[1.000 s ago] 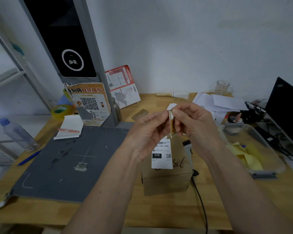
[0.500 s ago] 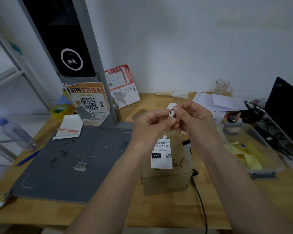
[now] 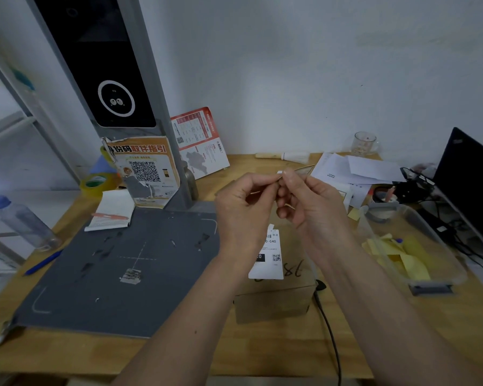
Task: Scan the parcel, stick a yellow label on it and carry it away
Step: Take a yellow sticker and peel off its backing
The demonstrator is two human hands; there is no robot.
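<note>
Above the parcel (image 3: pixel 273 291), we pinch a small label (image 3: pixel 304 170).
Left hand (image 3: pixel 243 207) and right hand (image 3: pixel 313 204) both clamp it; parcel sits mid-desk (image 3: pixel 179 355), near its front edge.

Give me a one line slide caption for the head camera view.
Both hands, left hand and right hand, pinch a small label above the cardboard parcel.

Probably a parcel pickup counter: scanner kiosk (image 3: pixel 115 79), QR poster (image 3: pixel 145 171), labelled parcel (image 3: pixel 279 291) on desk (image 3: pixel 179 355).

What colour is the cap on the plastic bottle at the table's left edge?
Blue, on the clear bottle; seen in the head view.
</note>
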